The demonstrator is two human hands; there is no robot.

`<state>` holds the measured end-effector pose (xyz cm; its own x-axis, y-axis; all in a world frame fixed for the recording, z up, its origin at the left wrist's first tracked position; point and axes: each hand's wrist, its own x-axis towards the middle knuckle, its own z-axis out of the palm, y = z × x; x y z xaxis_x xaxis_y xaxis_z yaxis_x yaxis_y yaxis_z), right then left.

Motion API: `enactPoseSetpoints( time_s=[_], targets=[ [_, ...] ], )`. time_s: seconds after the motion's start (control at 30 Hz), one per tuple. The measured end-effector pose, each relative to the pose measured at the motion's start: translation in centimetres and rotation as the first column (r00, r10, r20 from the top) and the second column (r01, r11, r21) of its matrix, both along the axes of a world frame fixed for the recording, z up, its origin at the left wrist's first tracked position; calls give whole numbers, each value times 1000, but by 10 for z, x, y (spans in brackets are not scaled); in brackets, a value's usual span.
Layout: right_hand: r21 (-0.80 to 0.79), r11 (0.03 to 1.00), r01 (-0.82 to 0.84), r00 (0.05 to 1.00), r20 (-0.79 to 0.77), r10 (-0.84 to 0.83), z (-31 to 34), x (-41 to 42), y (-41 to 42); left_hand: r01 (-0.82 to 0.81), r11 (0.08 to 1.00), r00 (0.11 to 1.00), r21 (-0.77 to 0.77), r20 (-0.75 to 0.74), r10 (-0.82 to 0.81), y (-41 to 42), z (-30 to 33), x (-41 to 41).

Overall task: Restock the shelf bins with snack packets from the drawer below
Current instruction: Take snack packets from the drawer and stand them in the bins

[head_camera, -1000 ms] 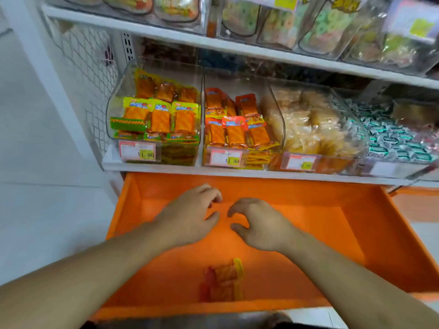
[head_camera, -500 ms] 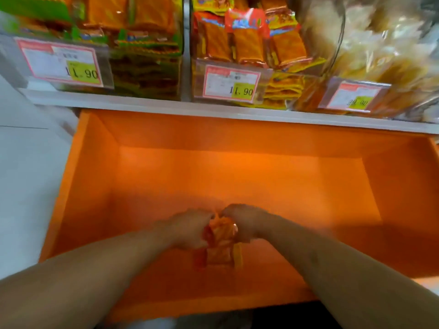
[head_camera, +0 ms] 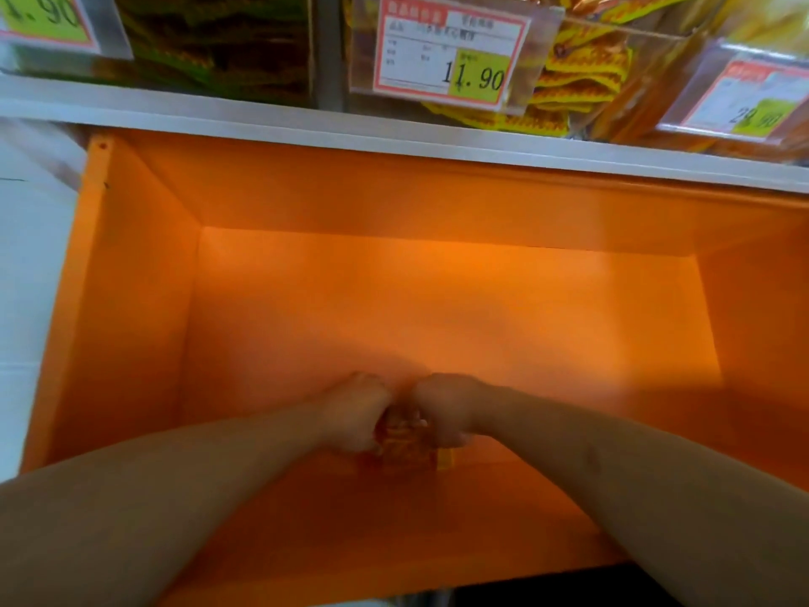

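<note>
Two hands, left hand [head_camera: 357, 416] and right hand [head_camera: 444, 411], around snack packets [head_camera: 405, 449] in one drawer [head_camera: 131, 300]

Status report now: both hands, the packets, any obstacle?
Left hand and right hand both grip packets on drawer floor. Not lifted yet. No obstacle visible toward bins.

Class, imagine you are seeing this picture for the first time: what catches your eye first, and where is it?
The big orange drawer fills most of the frame, pulled out under the white shelf. Low in its middle, the left hand and right hand grip a small bunch of snack packets between them. Above, a price tag reads 11.90.
</note>
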<state>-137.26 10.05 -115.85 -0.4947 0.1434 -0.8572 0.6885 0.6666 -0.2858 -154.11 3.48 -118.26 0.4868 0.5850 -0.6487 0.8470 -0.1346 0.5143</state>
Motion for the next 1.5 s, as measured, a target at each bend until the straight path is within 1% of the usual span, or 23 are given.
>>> enactPoseSetpoints(
  time_s=[0.13,0.2,0.3,0.43,0.57,0.63,0.7,0.77,0.83,0.9,0.93,0.97,1.07,1.1,1.17,1.2,1.23,1.27,1.3,1.33,1.37,1.43,1.5],
  targets=[
    [-36,998,54,998,-17,-55,6,2,-4,-63,994,996,-87,60,68,-5,-1,-3],
    [-31,990,135,991,-5,-136,17,1,2,-145,980,982,-135,103,160,-4,3,-10],
    [-27,956,291,955,-47,-292,46,-4,19,-286,944,935,-165,169,313,7,24,-26],
    [-12,899,439,881,-189,-433,102,-16,40,-430,890,869,-148,200,453,29,74,-54],
    [-5,845,534,791,-351,-502,181,-23,49,-499,862,816,-88,288,502,49,168,-78],
    [54,838,542,761,-454,-463,228,-24,48,-545,836,765,-69,369,529,49,224,-85],
    [112,827,552,714,-575,-398,278,-22,40,-586,805,695,-94,452,559,42,279,-91],
    [98,793,601,610,-698,-376,325,-18,27,-619,764,584,-182,543,603,30,331,-96],
    [76,757,649,490,-802,-340,360,-14,11,-634,705,430,-318,614,663,16,370,-101],
    [57,747,662,363,-897,-253,379,-13,-5,-641,613,284,-461,600,748,5,392,-101],
    [64,751,658,304,-934,-187,382,-15,-12,-635,569,235,-523,570,787,-2,398,-100],
    [88,752,653,261,-958,-114,382,-18,-17,-611,550,214,-569,550,807,-8,401,-97],
    [228,720,655,226,-969,101,375,-28,-20,-539,605,221,-586,595,773,-18,400,-86],
    [260,693,672,230,-963,139,374,-30,-17,-576,594,190,-562,614,766,-17,398,-84],
    [295,624,724,256,-954,154,372,-31,-11,-709,520,110,-476,654,749,-11,394,-82],
    [267,581,769,246,-962,116,370,-32,-9,-774,488,106,-404,677,728,-8,393,-80],
    [173,538,825,192,-981,22,367,-35,-6,-825,464,127,-322,694,709,-3,392,-80],
    [21,497,867,93,-988,-121,365,-37,-5,-856,449,154,-256,704,694,1,391,-80],
    [-184,456,871,-40,-950,-309,364,-42,-4,-880,429,167,-205,711,683,4,389,-80],
    [-373,420,828,-151,-868,-473,362,-44,-1,-897,407,167,-173,721,672,7,388,-80],
    [-517,392,761,-217,-772,-597,361,-48,-1,-910,391,175,-138,728,663,10,386,-80],
    [-605,387,696,-212,-688,-694,358,-55,0,-918,394,242,-40,731,638,14,383,-79],
    [-574,403,713,-203,-718,-665,355,-64,0,-899,438,296,-3,732,613,17,381,-77]
  ],
)
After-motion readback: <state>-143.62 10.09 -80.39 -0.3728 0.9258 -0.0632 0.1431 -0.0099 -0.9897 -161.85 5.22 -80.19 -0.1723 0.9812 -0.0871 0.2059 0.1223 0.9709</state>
